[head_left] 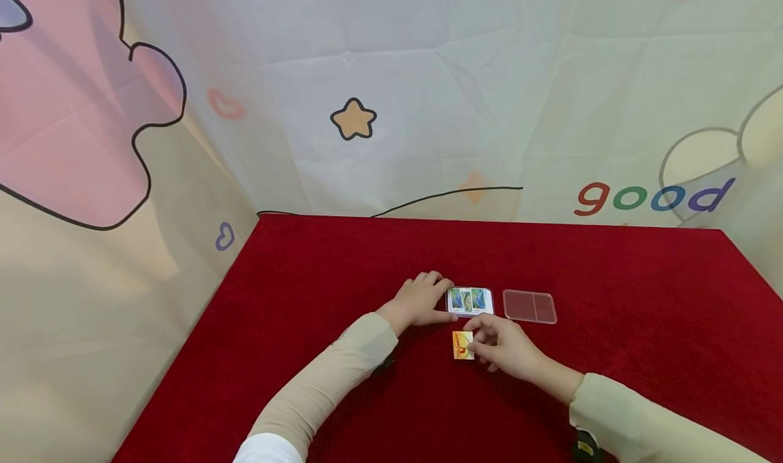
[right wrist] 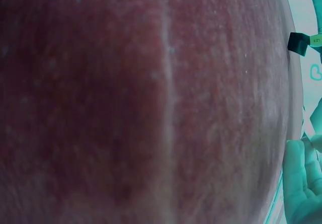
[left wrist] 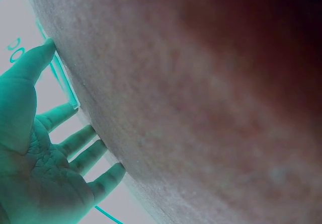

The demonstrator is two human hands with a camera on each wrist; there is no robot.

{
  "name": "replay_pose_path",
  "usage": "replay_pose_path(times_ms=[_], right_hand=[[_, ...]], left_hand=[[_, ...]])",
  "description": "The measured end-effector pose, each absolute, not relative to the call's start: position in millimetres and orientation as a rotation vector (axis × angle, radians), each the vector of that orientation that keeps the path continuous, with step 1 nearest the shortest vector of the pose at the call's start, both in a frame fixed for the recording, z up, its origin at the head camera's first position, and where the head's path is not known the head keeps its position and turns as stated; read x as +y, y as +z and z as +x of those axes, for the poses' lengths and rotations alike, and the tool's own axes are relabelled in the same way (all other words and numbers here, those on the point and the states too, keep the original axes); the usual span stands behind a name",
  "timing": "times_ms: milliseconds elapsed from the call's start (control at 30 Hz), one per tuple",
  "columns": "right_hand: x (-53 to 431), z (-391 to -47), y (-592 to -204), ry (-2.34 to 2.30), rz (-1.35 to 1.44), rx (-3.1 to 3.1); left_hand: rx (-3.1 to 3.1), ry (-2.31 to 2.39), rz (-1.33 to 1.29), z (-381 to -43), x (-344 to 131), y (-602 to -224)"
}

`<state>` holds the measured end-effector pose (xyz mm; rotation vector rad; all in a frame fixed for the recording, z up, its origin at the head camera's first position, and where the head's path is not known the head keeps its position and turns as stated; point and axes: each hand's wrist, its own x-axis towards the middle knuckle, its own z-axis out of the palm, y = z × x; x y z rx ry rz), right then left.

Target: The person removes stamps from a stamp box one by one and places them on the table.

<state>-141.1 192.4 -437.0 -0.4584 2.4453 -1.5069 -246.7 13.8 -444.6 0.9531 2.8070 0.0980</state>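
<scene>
My left hand (head_left: 421, 300) rests on the red cloth at the left end of a shallow clear case (head_left: 489, 314). In the left wrist view, its fairly straight thumb and index finger touch that case (left wrist: 64, 83), the other fingers spread. Small blue and green stamp-like pictures (head_left: 469, 300) lie in the case. Just in front, my right hand (head_left: 503, 347) pinches the right edge of a small orange-and-yellow stamp-like card (head_left: 460, 345). Whether the card touches the cloth cannot be told. The right wrist view shows only part of the right hand (right wrist: 302, 183), at its edge.
A clear, empty-looking rectangular lid (head_left: 529, 306) with a line across it lies flat to the right of the case. Red cloth (head_left: 642, 327) covers the table. Printed curtains (head_left: 428, 109) stand behind and to the left.
</scene>
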Motion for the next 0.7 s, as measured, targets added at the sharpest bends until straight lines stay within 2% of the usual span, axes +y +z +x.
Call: replay_pose_path(times_ms=[700], right_hand=[[186.7,-140.3,-449.4,-1.430,-0.411,2.583]], left_hand=[[2.788,0.129,0.960,-247.2,12.6,-443.2]])
